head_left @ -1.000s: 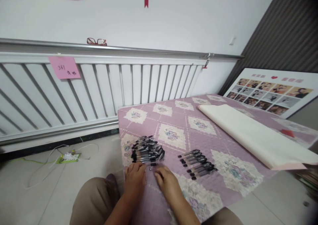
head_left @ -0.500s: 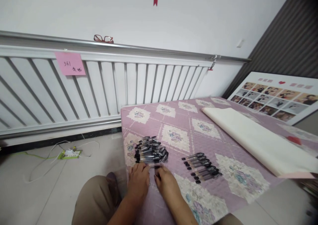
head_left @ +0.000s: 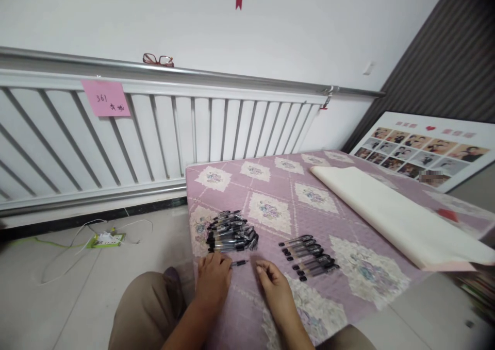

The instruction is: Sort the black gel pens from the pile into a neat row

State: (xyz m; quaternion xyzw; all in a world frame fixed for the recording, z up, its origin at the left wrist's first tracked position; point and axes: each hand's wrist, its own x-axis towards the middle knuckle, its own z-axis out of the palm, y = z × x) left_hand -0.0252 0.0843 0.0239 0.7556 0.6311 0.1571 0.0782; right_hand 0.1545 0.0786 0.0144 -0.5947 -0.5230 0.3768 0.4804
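Note:
My left hand (head_left: 213, 279) is closed around a pen (head_left: 238, 263), whose dark front part sticks out to the right past the fingers. My right hand (head_left: 276, 288) is a short way to the right of that pen, thumb and fingers pinched together. What it holds, if anything, is too small to make out. Just beyond my left hand lies a loose pile of black and clear pens (head_left: 232, 231). Right of my right hand, several pens (head_left: 309, 257) lie side by side in a slanting row.
A purple floral cloth covers the table (head_left: 270, 177). A large cream sheet (head_left: 371, 211) and a photo board (head_left: 421, 149) are on the right. Behind stands a white radiator (head_left: 216, 128) with glasses (head_left: 158, 60) above it. A power strip (head_left: 109, 240) with cables lies on the floor.
My right hand has moved right, away from the pen in my left hand, leaving the pen's dark front part in view. My left hand has stayed nearly in place.

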